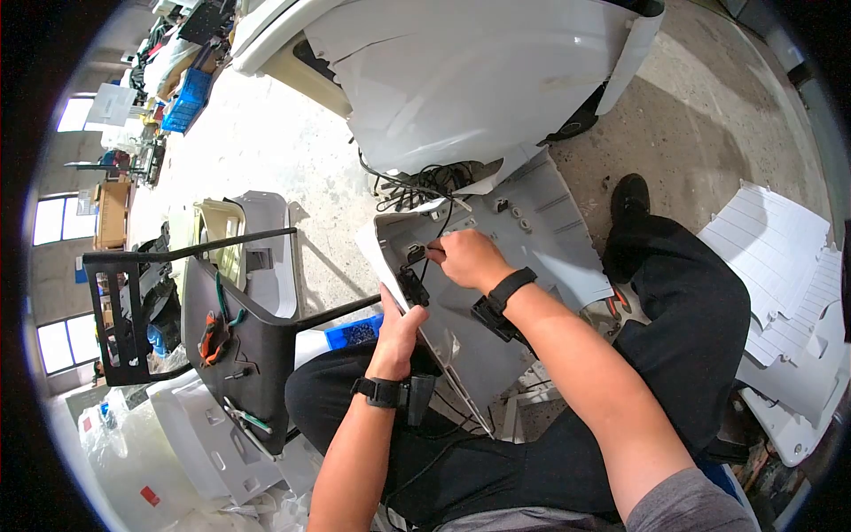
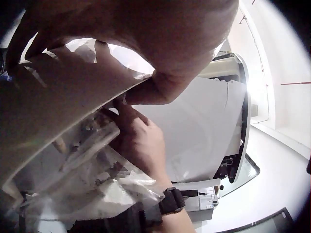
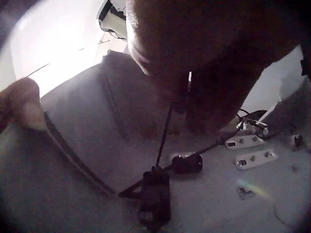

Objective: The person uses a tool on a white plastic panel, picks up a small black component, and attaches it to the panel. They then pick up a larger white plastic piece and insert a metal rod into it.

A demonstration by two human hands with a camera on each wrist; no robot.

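Note:
A large white molded panel with a grey inner side (image 1: 551, 209) leans across the person's lap. The left hand (image 1: 399, 326) grips its near left edge, thumb over the rim and fingers behind. Inside, a small black box (image 3: 155, 196) sits near that edge. From it a thin black cable (image 3: 165, 138) runs up to the right hand (image 1: 474, 259), whose thumb and fingers pinch it. In the left wrist view the right hand (image 2: 141, 145) reaches in behind the panel edge, its fingertips partly hidden. A second black piece (image 3: 187, 164) lies beside the box.
Ahead stands a big white shell (image 1: 461, 80) with bundled black cables (image 1: 425, 182) below it. At left, a dark stand (image 1: 266, 355) carries orange-handled pliers (image 1: 213, 337) and other tools. A blue tray (image 1: 353, 334) holds small parts. White ribbed panels (image 1: 762, 248) lie at right.

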